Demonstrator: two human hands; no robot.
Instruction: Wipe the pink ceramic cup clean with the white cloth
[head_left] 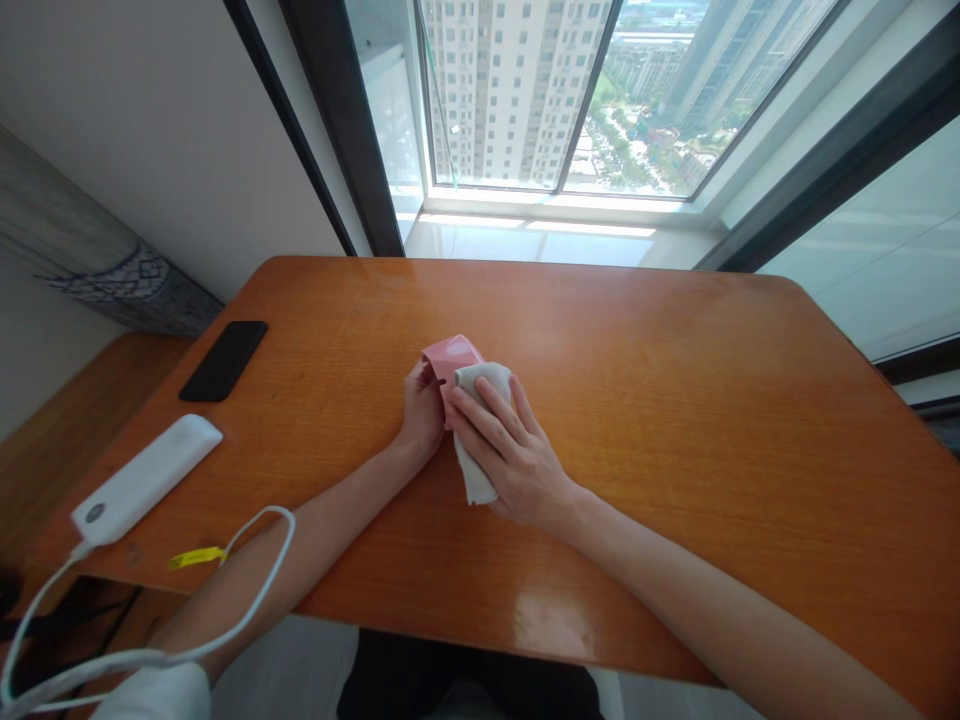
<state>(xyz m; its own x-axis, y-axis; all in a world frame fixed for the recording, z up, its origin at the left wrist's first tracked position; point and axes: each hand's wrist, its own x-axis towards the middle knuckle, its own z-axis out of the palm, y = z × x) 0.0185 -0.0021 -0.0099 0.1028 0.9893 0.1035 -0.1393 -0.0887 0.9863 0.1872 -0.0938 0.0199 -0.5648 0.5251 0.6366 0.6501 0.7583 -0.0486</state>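
Near the middle of the wooden table, my left hand (424, 408) grips the left edge of a pink plastic-looking piece (452, 352) with its fingers curled. Its exact kind cannot be made out, since much of it is covered. My right hand (517, 455) presses a folded white cloth (476, 480) against the pink piece, the fingers laid over the cloth. Both hands are close together, and the pink piece is tilted between them.
The wooden table (712, 420) reaches back to a window. On its left lie a black phone (223, 362) and a long white device (148, 480) with a white cable (281, 560) looping over my left forearm. A yellow tag (196, 558) hangs on the cable.
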